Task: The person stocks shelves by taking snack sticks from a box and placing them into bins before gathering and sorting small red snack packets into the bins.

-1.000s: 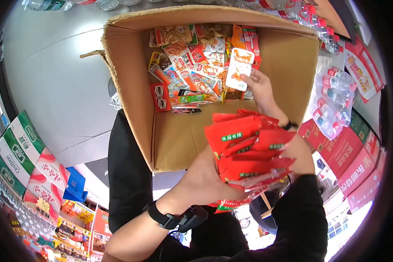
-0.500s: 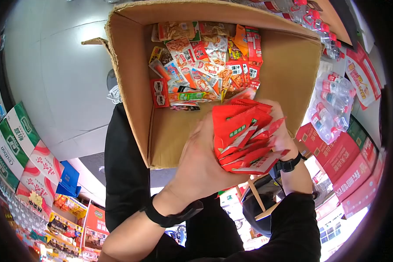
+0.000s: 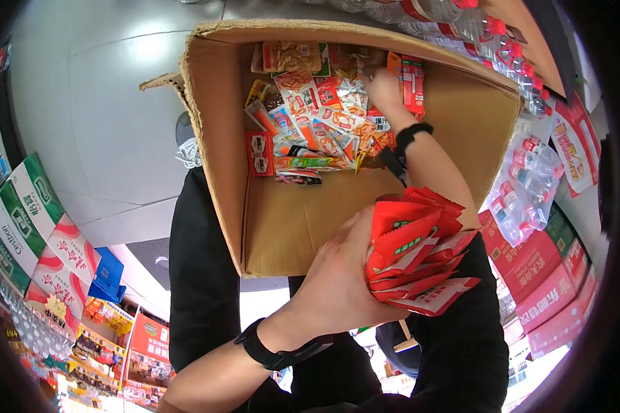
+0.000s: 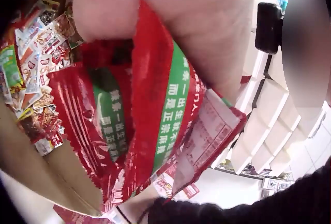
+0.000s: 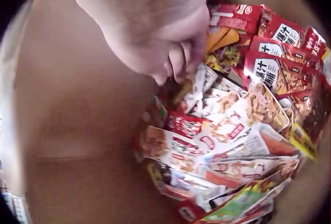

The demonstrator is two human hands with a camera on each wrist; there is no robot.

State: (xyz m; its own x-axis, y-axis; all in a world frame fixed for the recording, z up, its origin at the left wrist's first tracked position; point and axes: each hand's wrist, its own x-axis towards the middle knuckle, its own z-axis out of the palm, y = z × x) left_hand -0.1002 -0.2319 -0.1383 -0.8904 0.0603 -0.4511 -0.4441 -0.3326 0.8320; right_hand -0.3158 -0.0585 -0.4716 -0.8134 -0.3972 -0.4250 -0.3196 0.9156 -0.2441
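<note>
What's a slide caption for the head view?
Left hand grips a bunch of red snack packets; right hand reaches into a cardboard box of assorted snacks.

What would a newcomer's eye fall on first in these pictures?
Probably the fanned bunch of shiny red plastic packets, gripped in the person's bare left hand, below and right of centre in the head view. Next comes the large brown cardboard box, with many small, colourful, flat snack packets in its far part, where the bare right hand reaches in.
</note>
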